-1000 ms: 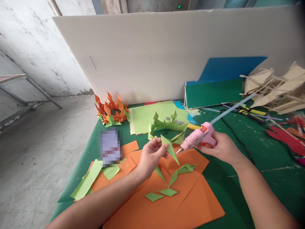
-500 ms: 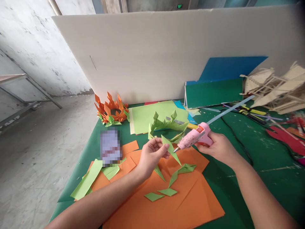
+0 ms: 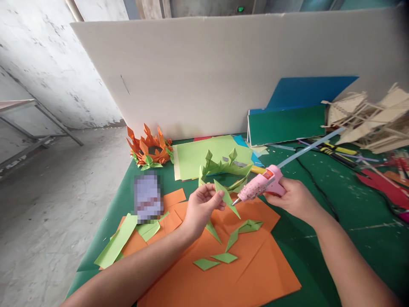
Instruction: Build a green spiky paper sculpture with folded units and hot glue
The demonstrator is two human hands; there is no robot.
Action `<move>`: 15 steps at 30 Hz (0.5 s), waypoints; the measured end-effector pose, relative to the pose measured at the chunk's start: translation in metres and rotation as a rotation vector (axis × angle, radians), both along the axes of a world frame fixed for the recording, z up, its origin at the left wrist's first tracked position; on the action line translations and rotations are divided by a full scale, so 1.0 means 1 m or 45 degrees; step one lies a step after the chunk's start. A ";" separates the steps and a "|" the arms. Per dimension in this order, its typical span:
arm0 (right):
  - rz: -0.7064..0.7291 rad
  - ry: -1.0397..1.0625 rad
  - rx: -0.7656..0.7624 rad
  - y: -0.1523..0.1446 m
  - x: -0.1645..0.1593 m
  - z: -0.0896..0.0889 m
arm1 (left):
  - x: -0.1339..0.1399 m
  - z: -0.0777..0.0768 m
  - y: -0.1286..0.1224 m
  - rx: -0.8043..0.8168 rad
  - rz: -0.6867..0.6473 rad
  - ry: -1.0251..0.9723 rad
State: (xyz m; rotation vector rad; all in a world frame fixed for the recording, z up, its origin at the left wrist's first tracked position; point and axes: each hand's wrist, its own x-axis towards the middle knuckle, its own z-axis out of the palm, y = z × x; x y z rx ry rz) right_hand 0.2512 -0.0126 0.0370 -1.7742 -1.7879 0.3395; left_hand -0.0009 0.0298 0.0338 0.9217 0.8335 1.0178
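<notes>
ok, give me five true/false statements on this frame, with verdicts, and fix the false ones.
1. The right hand holds a pink glue gun. True.
2. The left hand is empty. False: it pinches a folded green paper piece.
3. Two small green diamonds lie on the orange paper. True.
4. The nozzle points at the orange crown. False: it is right by the pinched piece; contact is hard to tell.
5. The crown stands left of the green paper stack. True.

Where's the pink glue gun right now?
In the head view, the pink glue gun is right of centre, held in the right hand, its metal tip close to a green paper piece that the left hand pinches.
</notes>
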 end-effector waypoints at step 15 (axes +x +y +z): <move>0.009 0.031 0.008 -0.002 0.003 0.000 | -0.003 -0.007 0.004 0.082 0.088 -0.028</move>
